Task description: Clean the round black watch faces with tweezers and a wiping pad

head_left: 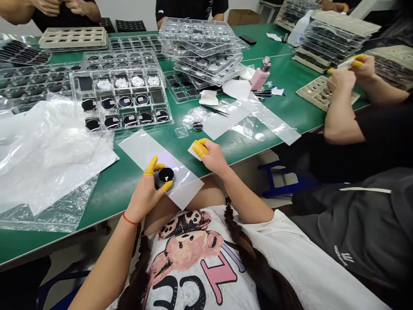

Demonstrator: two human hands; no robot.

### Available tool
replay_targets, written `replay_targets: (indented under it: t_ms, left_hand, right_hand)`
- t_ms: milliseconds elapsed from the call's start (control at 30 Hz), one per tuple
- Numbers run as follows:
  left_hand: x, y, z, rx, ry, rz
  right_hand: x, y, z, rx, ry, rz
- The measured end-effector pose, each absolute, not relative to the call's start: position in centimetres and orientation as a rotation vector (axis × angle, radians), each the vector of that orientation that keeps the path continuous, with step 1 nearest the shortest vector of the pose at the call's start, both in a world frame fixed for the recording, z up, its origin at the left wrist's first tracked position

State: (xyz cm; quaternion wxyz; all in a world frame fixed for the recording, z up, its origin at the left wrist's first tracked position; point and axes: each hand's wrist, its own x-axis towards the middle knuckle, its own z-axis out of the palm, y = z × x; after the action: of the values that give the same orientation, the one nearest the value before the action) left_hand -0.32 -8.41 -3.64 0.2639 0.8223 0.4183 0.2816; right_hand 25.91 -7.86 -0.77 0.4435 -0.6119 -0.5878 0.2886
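Pinching a dark disc [165, 173] left, perhaps a wipe [192, 150] right, hands [146, 188] [213, 156] partly cover both.

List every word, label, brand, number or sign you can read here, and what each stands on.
None reads with certainty.
White shirt: large pink and black letter shapes, angled and partly cut off; unclear.
Dark grey garment at right: white logo and lettering, too small.
Pink bottle: dark marking, too small.
Black shirt at top centre: white marks, unreadable.
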Motion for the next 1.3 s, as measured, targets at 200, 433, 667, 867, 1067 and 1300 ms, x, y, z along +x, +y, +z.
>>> replay_targets:
  t_ms: [200,433,667,867,1067,1300]
  left_hand:
    - [-0.8,-8.2,-4.2,2.223,1.094,0.82]
    - [-0.7,-8.5,-4.2,2.16,1.066,1.033]
    - [-0.6,-8.8,-3.5,2.074,1.053,1.023]
    - [-1.3,-8.6,-2.3,1.934,1.149,0.964]
    - [-2.8,-4.9,0.6,2.132,1.171,0.887]
    - [-0.1,4.8,4.7,2.391,1.191,0.861]
  right_hand:
    - [25.8,-7.8,-1.8,-1.494,-1.456,0.803]
    - [26.0,-7.8,-2.2,-1.475,-1.422,0.866]
    - [26.2,-7.9,-2.4,-1.464,-1.412,0.907]
    - [26.3,-7.8,-2.3,-1.478,-1.419,0.904]
    - [26.4,-7.4,-1.9,-1.514,-1.493,0.876]
    - [26.3,-7.5,-2.0,-1.511,-1.632,0.799]
